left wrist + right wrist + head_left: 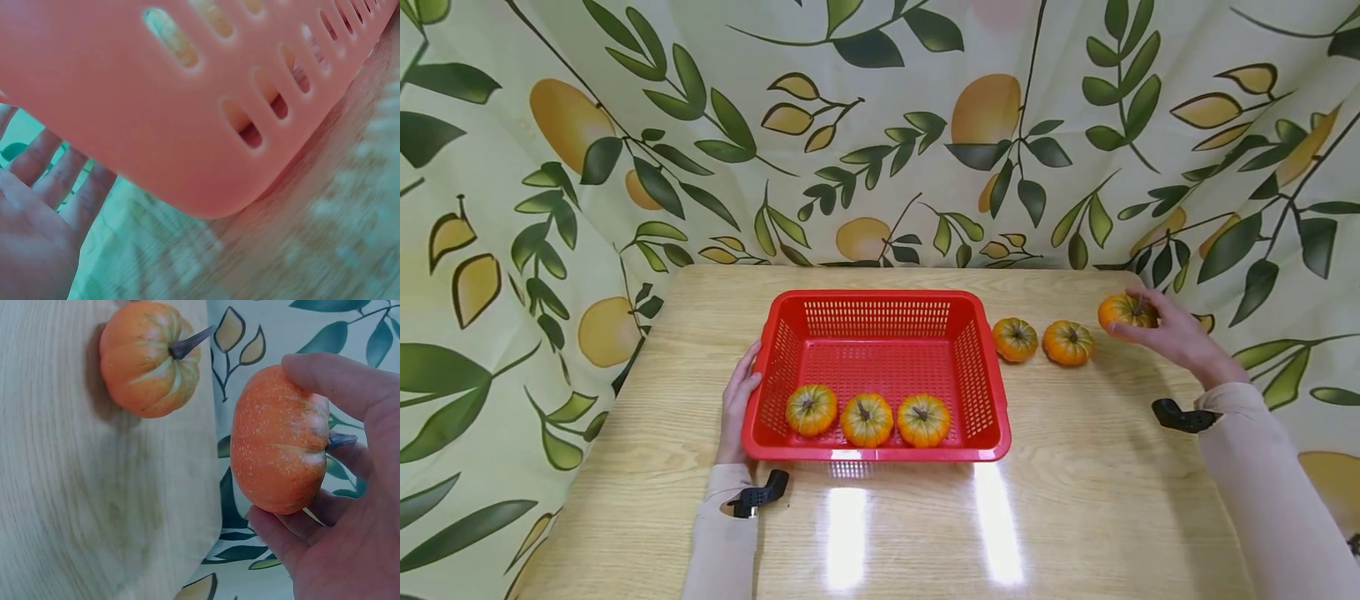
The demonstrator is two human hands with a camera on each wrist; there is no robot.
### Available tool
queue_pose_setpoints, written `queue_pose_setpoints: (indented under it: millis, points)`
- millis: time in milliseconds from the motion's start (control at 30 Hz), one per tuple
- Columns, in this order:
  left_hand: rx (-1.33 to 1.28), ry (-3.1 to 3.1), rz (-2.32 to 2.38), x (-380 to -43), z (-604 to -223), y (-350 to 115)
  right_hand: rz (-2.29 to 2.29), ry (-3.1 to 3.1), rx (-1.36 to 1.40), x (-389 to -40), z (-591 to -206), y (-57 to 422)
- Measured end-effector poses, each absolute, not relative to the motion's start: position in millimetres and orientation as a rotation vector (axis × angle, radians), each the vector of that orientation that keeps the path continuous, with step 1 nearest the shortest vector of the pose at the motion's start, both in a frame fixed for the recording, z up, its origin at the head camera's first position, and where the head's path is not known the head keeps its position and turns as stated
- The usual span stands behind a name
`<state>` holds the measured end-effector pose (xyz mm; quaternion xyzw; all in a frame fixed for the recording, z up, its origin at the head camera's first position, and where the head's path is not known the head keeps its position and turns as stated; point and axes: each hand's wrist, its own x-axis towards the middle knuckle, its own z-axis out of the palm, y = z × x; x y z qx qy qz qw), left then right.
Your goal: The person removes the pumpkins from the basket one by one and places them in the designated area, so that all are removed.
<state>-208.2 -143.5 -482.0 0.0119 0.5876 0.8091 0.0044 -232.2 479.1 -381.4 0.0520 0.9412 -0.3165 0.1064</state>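
At the table's right far corner my right hand (1176, 333) pinches a small orange pumpkin (278, 440) between thumb and fingers, its stem toward the palm. The pumpkin is off the table in the right wrist view. To its left, two more small pumpkins sit on the table: one in the middle (1068, 343) and one by the basket (1015, 339). My left hand (739, 408) rests against the left side of a red plastic basket (876, 455), fingers fairly straight. Inside, along the near wall, lie three pumpkins: left (811, 410), middle (867, 420) and right (923, 421).
The light wooden table (1090, 500) carries two bright light reflections near its front. Behind and beside it hangs a cloth (880, 150) printed with leaves and fruit. A black wrist device (760, 493) is on the left arm, another (1183, 415) on the right.
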Motion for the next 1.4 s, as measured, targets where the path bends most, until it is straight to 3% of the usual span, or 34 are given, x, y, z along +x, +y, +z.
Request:
queue_pose_setpoints:
  millis: [1400]
  points:
    - [0.043, 1.834, 2.527, -206, -475, -142, -0.996, 2.731, 0.288, -234, -442, 502]
